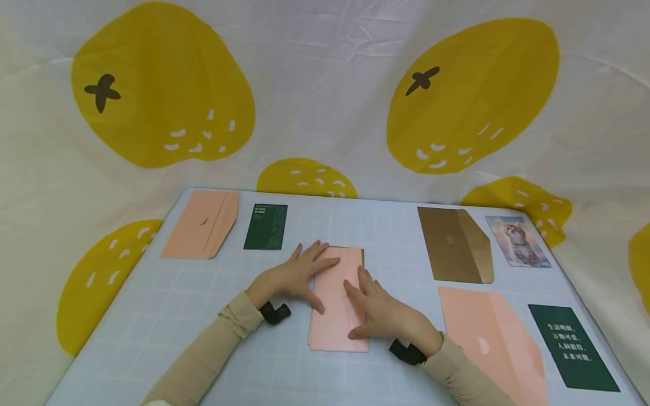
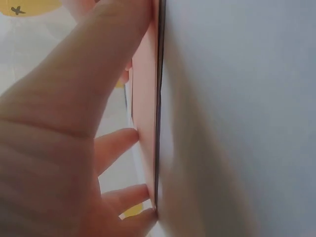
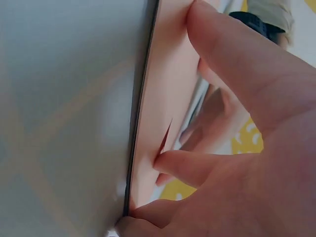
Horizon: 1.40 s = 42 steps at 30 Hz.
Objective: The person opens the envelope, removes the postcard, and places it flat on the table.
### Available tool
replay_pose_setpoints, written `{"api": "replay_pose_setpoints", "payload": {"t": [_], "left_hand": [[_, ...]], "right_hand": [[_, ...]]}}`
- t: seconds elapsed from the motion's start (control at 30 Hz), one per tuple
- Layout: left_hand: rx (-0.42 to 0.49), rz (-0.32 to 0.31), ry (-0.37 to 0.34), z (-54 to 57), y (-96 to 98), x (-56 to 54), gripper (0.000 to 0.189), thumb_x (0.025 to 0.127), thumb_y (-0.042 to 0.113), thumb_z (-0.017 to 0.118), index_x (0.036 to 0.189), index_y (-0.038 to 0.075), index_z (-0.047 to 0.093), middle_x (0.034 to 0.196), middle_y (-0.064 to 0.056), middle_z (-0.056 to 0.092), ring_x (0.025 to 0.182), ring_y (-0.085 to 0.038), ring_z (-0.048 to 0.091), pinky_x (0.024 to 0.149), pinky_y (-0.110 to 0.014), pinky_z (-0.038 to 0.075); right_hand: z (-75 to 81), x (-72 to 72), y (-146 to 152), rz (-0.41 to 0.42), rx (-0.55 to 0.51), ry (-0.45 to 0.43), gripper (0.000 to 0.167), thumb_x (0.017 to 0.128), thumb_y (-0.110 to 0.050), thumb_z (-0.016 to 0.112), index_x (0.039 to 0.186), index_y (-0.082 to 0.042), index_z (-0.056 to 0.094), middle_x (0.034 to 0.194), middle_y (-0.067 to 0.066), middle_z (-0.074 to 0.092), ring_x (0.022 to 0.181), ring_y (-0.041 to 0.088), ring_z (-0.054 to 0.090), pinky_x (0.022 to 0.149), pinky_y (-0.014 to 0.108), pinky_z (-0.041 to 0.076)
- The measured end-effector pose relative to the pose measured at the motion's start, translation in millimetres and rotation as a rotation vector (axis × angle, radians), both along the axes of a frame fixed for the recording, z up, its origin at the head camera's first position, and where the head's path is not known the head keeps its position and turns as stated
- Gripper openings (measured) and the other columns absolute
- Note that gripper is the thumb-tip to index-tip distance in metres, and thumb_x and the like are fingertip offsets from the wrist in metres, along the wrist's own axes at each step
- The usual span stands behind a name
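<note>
In the head view a pink envelope (image 1: 332,316) lies upright on the table's middle, on top of others; a brown edge peeks out beneath it at the top right corner. My left hand (image 1: 299,274) has its fingers spread over the left side, thumb and fingertips on the paper. From the other side my right hand (image 1: 388,312) rests on it, fingers extended along the right edge. Both wrist views show the pile's thin edge close up, with fingertips on the pink surface (image 2: 144,94). A slit beside a flap (image 3: 167,136) shows near a right finger.
At the back left lie a pink envelope (image 1: 185,231) and a green card (image 1: 266,228). To the right are a brown envelope (image 1: 447,254), a kitten card (image 1: 515,239), a pink envelope (image 1: 469,313) partly behind my right sleeve, and a green card with white writing (image 1: 584,369).
</note>
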<state>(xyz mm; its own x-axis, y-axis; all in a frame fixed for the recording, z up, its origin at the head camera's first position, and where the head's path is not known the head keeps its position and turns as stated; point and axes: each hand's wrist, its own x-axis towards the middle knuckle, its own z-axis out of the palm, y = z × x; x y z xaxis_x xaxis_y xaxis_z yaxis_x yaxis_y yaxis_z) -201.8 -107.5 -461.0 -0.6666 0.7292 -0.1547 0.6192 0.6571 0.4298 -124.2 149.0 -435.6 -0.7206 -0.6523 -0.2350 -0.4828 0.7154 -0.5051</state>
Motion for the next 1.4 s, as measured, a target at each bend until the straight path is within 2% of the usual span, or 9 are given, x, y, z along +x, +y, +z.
{"api": "replay_pose_setpoints", "payload": {"t": [0.23,0.47,0.63,0.87,1.0,1.23,1.4], "left_hand": [[-0.016,-0.014,0.028,0.1,0.4,7.8,0.115,0.065,0.071,0.079,0.158,0.025,0.029,0.165,-0.014,0.008,0.151,-0.028,0.003,0.117,-0.058,-0.002],[-0.049,0.01,0.027,1.3,1.2,22.1,0.115,0.064,0.074,0.077,0.158,0.026,0.029,0.164,-0.014,0.01,0.151,-0.027,0.006,0.117,-0.057,0.002],[-0.076,0.012,0.042,2.1,2.0,32.9,0.116,0.064,0.074,0.077,0.158,0.026,0.029,0.164,-0.015,0.011,0.151,-0.029,0.007,0.117,-0.059,0.006],[-0.124,0.022,0.043,6.5,5.8,43.6,0.116,0.062,0.073,0.078,0.157,0.03,0.03,0.164,-0.017,0.011,0.151,-0.033,0.007,0.115,-0.061,0.009],[-0.123,0.032,0.044,6.5,6.4,44.4,0.116,0.061,0.073,0.078,0.157,0.03,0.03,0.164,-0.017,0.012,0.151,-0.034,0.007,0.115,-0.061,0.009],[-0.076,0.015,0.06,0.2,5.4,38.3,0.115,0.063,0.071,0.078,0.157,0.027,0.03,0.162,-0.015,0.015,0.15,-0.032,0.009,0.115,-0.062,0.009],[-0.027,-0.002,0.015,1.3,5.4,35.9,0.112,0.063,0.064,0.083,0.156,0.027,0.033,0.162,-0.015,0.014,0.15,-0.034,0.008,0.116,-0.06,0.007]], "right_hand": [[2.4,9.1,0.9,0.026,-0.002,0.017,0.097,0.085,-0.04,0.078,0.155,0.003,0.024,0.158,0.036,-0.007,0.146,0.05,0.0,0.113,0.061,0.017],[-3.5,19.0,3.5,0.036,0.012,0.039,0.1,0.084,-0.045,0.077,0.157,-0.002,0.023,0.16,0.032,-0.006,0.147,0.048,0.001,0.111,0.061,0.024],[-3.2,30.2,3.0,0.026,0.024,0.066,0.1,0.083,-0.048,0.077,0.157,-0.004,0.025,0.16,0.031,-0.002,0.147,0.048,0.006,0.107,0.058,0.034],[-2.4,43.8,3.2,0.033,0.04,0.116,0.1,0.084,-0.055,0.072,0.157,-0.005,0.026,0.159,0.033,0.004,0.146,0.05,0.011,0.104,0.06,0.036],[-1.9,42.6,4.2,0.044,0.038,0.131,0.099,0.084,-0.056,0.071,0.156,-0.004,0.027,0.159,0.033,0.005,0.145,0.05,0.013,0.104,0.06,0.036],[-0.1,36.0,5.6,0.035,0.016,0.099,0.099,0.084,-0.054,0.074,0.156,-0.004,0.027,0.16,0.031,0.003,0.147,0.047,0.012,0.106,0.059,0.035],[-1.5,37.9,4.4,0.005,-0.01,0.043,0.1,0.083,-0.051,0.076,0.157,-0.005,0.026,0.162,0.028,-0.001,0.147,0.046,0.011,0.106,0.058,0.035]]}}
